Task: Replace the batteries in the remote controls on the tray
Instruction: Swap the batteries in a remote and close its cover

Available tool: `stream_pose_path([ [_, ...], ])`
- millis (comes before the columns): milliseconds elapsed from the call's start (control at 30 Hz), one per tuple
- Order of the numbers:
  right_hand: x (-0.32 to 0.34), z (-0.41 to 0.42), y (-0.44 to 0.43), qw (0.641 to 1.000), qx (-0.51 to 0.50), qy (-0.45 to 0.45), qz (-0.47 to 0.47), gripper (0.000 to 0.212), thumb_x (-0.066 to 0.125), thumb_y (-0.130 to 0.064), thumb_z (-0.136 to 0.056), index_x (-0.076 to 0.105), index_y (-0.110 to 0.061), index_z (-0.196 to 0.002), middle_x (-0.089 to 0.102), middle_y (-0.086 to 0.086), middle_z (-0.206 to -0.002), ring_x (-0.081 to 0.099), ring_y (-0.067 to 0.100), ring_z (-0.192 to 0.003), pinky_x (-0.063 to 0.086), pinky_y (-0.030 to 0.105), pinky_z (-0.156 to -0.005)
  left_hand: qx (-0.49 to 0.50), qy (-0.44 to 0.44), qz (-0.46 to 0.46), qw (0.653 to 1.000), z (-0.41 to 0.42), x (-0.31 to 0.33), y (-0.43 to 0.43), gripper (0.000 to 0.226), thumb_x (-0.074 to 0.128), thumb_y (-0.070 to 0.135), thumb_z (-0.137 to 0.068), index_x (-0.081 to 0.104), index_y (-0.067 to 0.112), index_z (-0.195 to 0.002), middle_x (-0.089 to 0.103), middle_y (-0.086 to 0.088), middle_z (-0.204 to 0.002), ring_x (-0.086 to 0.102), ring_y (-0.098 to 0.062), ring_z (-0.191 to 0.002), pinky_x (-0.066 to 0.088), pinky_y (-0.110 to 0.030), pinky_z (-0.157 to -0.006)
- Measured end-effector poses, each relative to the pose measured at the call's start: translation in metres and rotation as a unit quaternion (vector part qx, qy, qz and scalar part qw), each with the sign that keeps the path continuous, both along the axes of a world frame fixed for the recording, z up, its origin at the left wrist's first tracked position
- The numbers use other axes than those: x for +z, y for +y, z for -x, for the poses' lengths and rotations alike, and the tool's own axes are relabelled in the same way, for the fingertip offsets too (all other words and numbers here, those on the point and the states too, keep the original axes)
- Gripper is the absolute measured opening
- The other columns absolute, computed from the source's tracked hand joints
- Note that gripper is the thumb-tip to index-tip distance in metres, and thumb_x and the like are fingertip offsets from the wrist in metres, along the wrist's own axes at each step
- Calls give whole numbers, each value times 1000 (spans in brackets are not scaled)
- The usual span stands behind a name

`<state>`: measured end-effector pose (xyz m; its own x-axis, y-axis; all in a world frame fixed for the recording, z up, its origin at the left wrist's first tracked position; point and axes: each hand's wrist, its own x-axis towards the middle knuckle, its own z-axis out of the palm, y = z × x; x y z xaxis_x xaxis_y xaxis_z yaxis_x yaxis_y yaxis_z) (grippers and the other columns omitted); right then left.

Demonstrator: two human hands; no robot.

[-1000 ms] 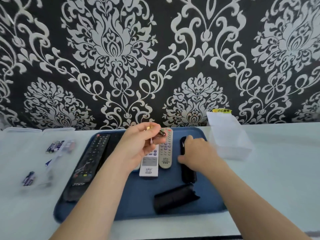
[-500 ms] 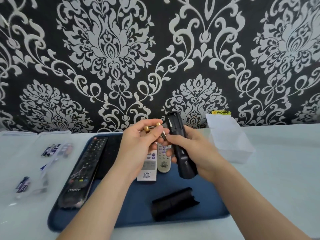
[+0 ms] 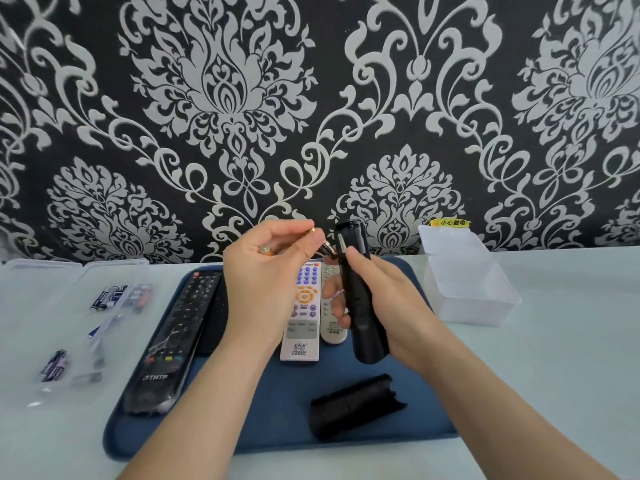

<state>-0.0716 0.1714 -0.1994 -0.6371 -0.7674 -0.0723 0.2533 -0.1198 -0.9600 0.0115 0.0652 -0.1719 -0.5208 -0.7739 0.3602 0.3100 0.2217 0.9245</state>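
Observation:
My right hand (image 3: 377, 303) grips a black remote (image 3: 360, 299) upright above the blue tray (image 3: 270, 427), its open back turned toward my left hand. My left hand (image 3: 266, 271) pinches two batteries (image 3: 323, 247) with gold ends, one tip touching the remote's upper compartment. The remote's black battery cover (image 3: 356, 403) lies loose on the tray near its front. On the tray also lie a long black remote (image 3: 166, 344), a white remote (image 3: 303, 313) and a smaller grey remote (image 3: 330, 306), partly hidden behind my hands.
A clear lidded box (image 3: 86, 323) on the left holds several batteries (image 3: 110, 296) in compartments. Another clear plastic box (image 3: 467, 282) stands open at the right of the tray. A patterned black wall rises right behind the pale table (image 3: 554, 375).
My right hand lifted the black remote off the tray and stood it upright. My left hand brought the batteries against its compartment.

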Motion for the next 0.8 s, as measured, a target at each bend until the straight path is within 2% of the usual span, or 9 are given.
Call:
stream_pose_path([
  [133, 1, -3, -1, 998, 38, -43, -3, 47, 43, -45, -101, 64, -5, -113, 63, 14, -77, 51, 21, -58, 43, 30, -52, 5, 11, 49, 999, -1, 3, 6, 14, 78, 5, -75, 73, 16, -80, 72, 2, -73, 66, -3, -65, 50, -15, -65],
  [267, 2, -6, -2, 984, 90, -151, 13, 56, 43, -56, -97, 64, -5, -107, 60, 15, -72, 50, 22, -55, 42, 30, -52, 41, -39, 215, 975, 1, -5, 11, 18, 78, 8, -75, 73, 26, -78, 57, 21, -57, 49, 2, -51, 44, -22, -58],
  [300, 2, -6, -2, 983, 93, -159, 18, 59, 43, -58, -97, 63, -4, -105, 59, 14, -70, 50, 22, -55, 42, 30, -51, 37, -50, 244, 968, 2, -9, 12, 18, 77, 10, -76, 73, 27, -79, 56, 24, -59, 49, 4, -51, 45, -25, -57],
  [400, 1, -4, 0, 983, 80, -162, 26, 63, 42, -62, -95, 64, -3, -100, 54, 14, -69, 49, 21, -55, 43, 29, -49, 6, -77, 279, 957, 4, -19, 10, 16, 74, 14, -79, 69, 29, -84, 65, 20, -78, 59, -5, -54, 53, -34, -56],
  [500, 4, -4, 4, 984, 36, -173, 17, 57, 44, -57, -96, 65, -4, -93, 52, 14, -68, 46, 21, -52, 42, 28, -48, -37, -96, 190, 976, 6, -22, 14, 24, 76, 7, -77, 70, 31, -77, 68, 11, -90, 61, -21, -48, 55, -44, -51],
  [567, 7, -6, 5, 984, 9, -179, 12, 52, 45, -52, -98, 65, -5, -89, 51, 14, -66, 45, 22, -50, 41, 28, -48, -78, -106, 85, 988, 6, -19, 20, 25, 77, 2, -76, 72, 26, -73, 69, 3, -94, 55, -26, -40, 53, -40, -43],
  [633, 9, -7, 5, 984, -4, -176, 9, 49, 45, -49, -99, 64, -5, -86, 51, 13, -61, 45, 21, -48, 41, 27, -47, -111, -112, 21, 987, 6, -16, 24, 23, 77, 0, -75, 74, 23, -75, 71, 5, -93, 50, -23, -38, 51, -32, -42],
  [700, 9, -8, 6, 986, -9, -165, 2, 49, 45, -47, -100, 64, -4, -86, 51, 13, -59, 45, 21, -48, 41, 26, -47, -118, -112, 5, 987, 6, -15, 24, 24, 77, -1, -74, 77, 23, -78, 72, 9, -89, 49, -21, -37, 49, -28, -40],
  [800, 9, -9, 5, 988, -14, -151, -1, 49, 44, -46, -101, 62, -4, -83, 51, 13, -56, 46, 21, -48, 41, 28, -48, -97, -115, 43, 988, 6, -14, 22, 21, 80, 4, -72, 78, 23, -82, 68, 16, -101, 53, -25, -37, 50, -29, -41],
])
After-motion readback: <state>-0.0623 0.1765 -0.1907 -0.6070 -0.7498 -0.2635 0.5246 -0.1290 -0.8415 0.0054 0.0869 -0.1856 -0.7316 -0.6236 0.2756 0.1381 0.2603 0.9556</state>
